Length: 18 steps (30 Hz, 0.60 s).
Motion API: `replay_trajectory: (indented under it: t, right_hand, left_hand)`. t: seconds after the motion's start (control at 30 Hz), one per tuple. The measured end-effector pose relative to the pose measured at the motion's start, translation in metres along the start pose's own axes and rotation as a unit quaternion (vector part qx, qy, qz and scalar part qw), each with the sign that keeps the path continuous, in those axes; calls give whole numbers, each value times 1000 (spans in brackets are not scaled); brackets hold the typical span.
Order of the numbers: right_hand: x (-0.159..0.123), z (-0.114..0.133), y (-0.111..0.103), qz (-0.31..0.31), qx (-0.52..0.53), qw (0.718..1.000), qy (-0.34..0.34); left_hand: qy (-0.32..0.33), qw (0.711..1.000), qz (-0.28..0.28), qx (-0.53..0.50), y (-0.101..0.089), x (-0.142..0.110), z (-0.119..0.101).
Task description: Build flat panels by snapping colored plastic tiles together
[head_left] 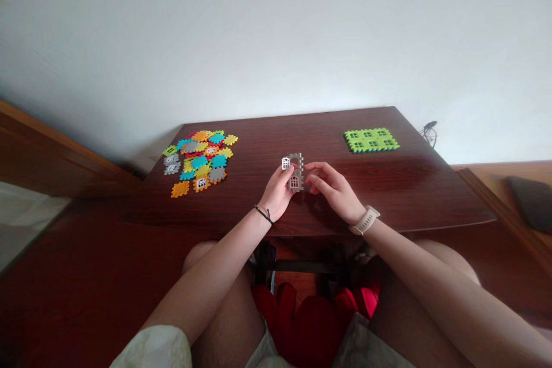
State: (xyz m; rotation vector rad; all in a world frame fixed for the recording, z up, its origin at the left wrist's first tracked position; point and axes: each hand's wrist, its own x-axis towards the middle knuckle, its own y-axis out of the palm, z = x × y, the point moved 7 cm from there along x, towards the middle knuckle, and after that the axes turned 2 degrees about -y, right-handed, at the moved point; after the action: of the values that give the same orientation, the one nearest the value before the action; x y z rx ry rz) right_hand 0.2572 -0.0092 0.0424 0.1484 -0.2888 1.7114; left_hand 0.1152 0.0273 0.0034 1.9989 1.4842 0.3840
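Grey plastic window tiles [295,172], joined into a small upright frame, were clamped together between the left hand [276,192] and the right hand [333,188], over the middle of a dark wooden table [259,152]. A loose heap of multicoloured tiles [199,161] lay farther left; a flat green tile panel [371,140] lay farther right.
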Motion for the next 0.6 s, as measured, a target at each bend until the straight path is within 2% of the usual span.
replay_trajectory:
  t: [0.17,0.4,0.6]
  right_hand:
    - [1,-12,3,9,6,1000,9]
    - [3,-17,-3,-10,-33,999,1]
    - [3,-17,-5,-5,-35,999,6]
  left_hand:
    - [13,1000,18,8,8,-3,-2]
    - [-7,999,46,8,13,-2,-3]
    - [-26,999,30,11,10,-2,-5]
